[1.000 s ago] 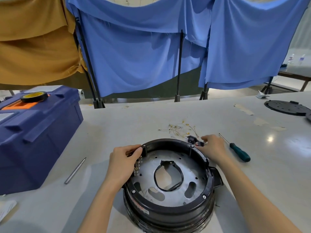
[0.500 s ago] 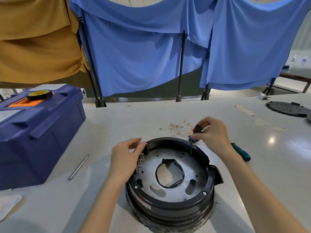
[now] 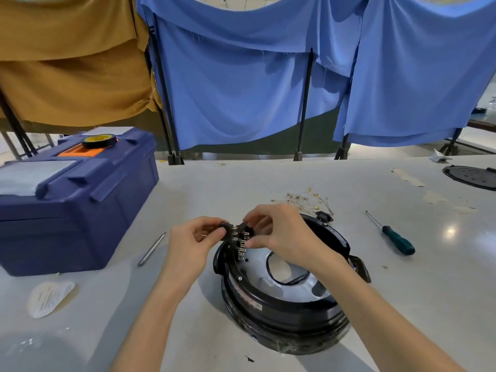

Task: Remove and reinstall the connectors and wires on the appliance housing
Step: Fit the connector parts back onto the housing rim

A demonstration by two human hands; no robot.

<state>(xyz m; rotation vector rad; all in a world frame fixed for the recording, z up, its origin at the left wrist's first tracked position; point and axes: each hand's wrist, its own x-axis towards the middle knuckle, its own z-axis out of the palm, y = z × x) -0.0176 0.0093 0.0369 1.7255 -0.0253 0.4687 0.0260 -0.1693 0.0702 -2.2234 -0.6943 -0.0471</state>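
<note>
Fingers [image 3: 213, 233] of both hands are curling around the black connector block [image 3: 239, 238] at the left rim of the appliance housing [image 3: 281, 315]. The left hand [image 3: 192, 241] is pinching its end, the right hand [image 3: 284, 237] its side. It is looking light and stiff; its thin terminals [image 3: 243, 245] are probably bending easily, so gripping the plastic body is seeming safer.

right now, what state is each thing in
round black appliance housing, open side up on the grey table
black connector strip with metal tabs, held over the housing's left rim
left hand, pinching the strip's left end
right hand, pinching the strip's right side
blue plastic toolbox, lid closed
green-handled screwdriver, lying flat, untouched
loose thin wires, piled on the table
</note>
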